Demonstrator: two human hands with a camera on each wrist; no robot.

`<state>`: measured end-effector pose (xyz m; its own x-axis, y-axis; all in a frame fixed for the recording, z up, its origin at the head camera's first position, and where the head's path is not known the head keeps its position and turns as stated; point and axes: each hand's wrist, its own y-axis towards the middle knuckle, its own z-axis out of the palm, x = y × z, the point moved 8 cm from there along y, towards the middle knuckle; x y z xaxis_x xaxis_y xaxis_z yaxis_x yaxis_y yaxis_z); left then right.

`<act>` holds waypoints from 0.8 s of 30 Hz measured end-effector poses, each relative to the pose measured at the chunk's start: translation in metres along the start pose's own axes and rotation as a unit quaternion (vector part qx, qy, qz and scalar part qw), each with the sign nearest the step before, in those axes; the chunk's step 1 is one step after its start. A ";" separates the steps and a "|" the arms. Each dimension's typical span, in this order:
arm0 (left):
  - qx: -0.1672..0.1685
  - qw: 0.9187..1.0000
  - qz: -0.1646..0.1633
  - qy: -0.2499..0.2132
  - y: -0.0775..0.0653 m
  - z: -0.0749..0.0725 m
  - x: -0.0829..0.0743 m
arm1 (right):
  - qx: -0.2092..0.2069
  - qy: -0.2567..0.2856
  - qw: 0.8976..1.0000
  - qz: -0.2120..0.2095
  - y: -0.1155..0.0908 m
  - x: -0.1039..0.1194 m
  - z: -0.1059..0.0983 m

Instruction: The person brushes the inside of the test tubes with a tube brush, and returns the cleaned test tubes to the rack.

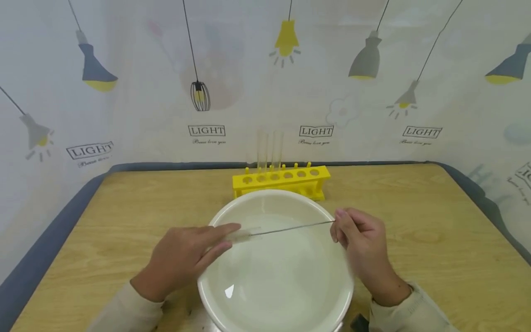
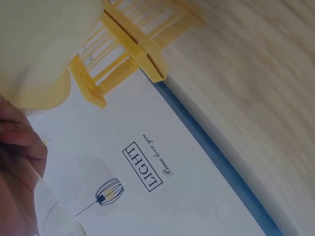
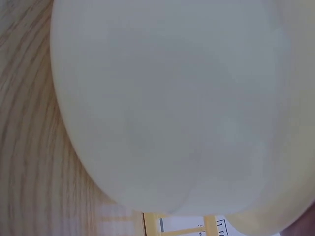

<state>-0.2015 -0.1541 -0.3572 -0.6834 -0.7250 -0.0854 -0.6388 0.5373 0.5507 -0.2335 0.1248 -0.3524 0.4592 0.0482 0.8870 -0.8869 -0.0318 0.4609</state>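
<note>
Over a cream basin, my left hand holds a clear test tube between thumb and fingers. Pale bristles of a test tube brush show inside the tube, and the brush's thin twisted wire runs across the basin. The far end of that wire is pinched by my right hand at the basin's right rim. Only part of the left hand appears in the left wrist view. The basin fills most of the right wrist view.
Just behind the basin stands a yellow test tube rack with two clear test tubes upright in it. A dark object lies by the right sleeve. The wooden table meets a printed lamp backdrop at its back edge.
</note>
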 end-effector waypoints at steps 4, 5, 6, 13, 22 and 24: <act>0.012 1.000 -0.009 -0.006 0.000 0.002 0.001 | -0.021 0.011 0.999 0.024 0.001 -0.004 -0.003; 0.012 1.000 -0.009 -0.006 0.000 0.002 0.002 | -0.026 0.015 0.999 0.028 0.001 -0.004 -0.003; 0.012 1.000 -0.009 -0.007 0.001 0.002 0.002 | -0.030 0.021 0.999 0.031 0.001 -0.005 -0.004; 0.011 1.000 -0.007 -0.001 -0.002 0.002 0.002 | -0.036 0.024 0.998 0.043 0.001 -0.006 -0.006; 0.007 1.000 -0.008 -0.009 0.000 0.002 0.002 | -0.052 0.041 0.997 0.042 0.002 -0.006 -0.008; 0.004 1.000 -0.004 -0.007 0.000 0.002 0.001 | -0.060 0.044 0.996 0.045 0.001 -0.007 -0.009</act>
<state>-0.2026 -0.1543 -0.3592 -0.6826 -0.7236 -0.1020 -0.6477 0.5344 0.5431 -0.2384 0.1336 -0.3587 0.3757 0.1375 0.9165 -0.9265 0.0794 0.3679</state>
